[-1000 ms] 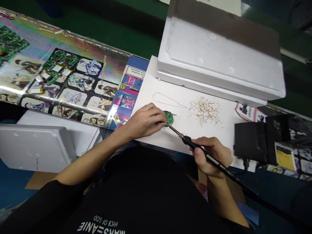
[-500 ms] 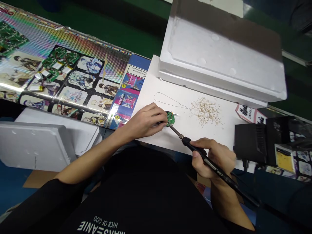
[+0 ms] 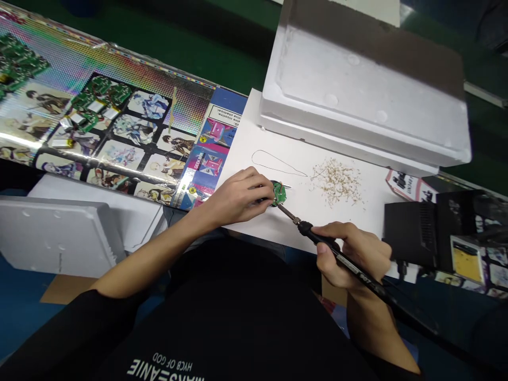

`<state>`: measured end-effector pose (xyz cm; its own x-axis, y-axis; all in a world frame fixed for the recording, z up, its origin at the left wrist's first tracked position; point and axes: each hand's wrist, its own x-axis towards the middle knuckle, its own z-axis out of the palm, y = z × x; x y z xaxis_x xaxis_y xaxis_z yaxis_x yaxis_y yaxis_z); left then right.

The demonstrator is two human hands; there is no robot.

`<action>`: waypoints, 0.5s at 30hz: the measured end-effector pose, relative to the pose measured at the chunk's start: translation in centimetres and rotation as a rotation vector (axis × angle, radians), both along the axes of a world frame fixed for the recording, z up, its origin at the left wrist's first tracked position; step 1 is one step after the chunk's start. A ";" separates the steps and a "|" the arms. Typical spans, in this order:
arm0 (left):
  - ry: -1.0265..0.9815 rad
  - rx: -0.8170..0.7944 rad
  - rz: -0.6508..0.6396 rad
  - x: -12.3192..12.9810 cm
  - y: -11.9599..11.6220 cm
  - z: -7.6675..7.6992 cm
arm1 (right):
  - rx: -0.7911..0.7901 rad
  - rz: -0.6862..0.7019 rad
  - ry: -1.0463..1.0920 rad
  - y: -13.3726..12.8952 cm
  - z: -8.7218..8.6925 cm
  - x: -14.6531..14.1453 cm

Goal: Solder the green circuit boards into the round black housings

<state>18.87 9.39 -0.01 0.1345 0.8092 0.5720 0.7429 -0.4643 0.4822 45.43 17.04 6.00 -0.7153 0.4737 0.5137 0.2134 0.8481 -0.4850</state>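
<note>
white foam tray (image 3: 367, 90) | holographic anime poster (image 3: 159, 69) | pale loose shavings (image 3: 337, 182) | black bench unit (image 3: 416, 230)

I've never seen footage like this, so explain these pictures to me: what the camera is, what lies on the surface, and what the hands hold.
Every picture comes from one camera worn on a person's head, looking down past their black shirt at their own bare hands. No machine is involved. The left hand holds a small round green circuit board. The right hand holds a black-handled soldering iron like a pen, its thin metal tip at the board's edge. Below them lies a white sheet with a thin dark wire loop and scattered pale clippings. Beyond sits a white foam tray. To the left, a shiny holographic printed sheet carries more green circuit boards. To the right stands a black ribbed box.
</note>
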 end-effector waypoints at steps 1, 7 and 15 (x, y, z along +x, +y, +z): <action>0.000 0.003 -0.001 0.0 0.0 0.0 | -0.010 -0.010 0.016 -0.1 0.0 0.1; 0.004 0.030 -0.016 -0.1 0.1 -0.1 | -0.164 -0.127 0.305 0.0 -0.8 1.6; -0.001 0.034 -0.007 0.1 0.1 0.0 | -0.357 -0.317 0.567 0.9 -4.2 1.8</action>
<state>18.92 9.51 0.02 0.1393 0.7881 0.5996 0.7392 -0.4857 0.4666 47.24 17.92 1.85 -0.1874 0.8208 0.5395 0.0567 0.5574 -0.8283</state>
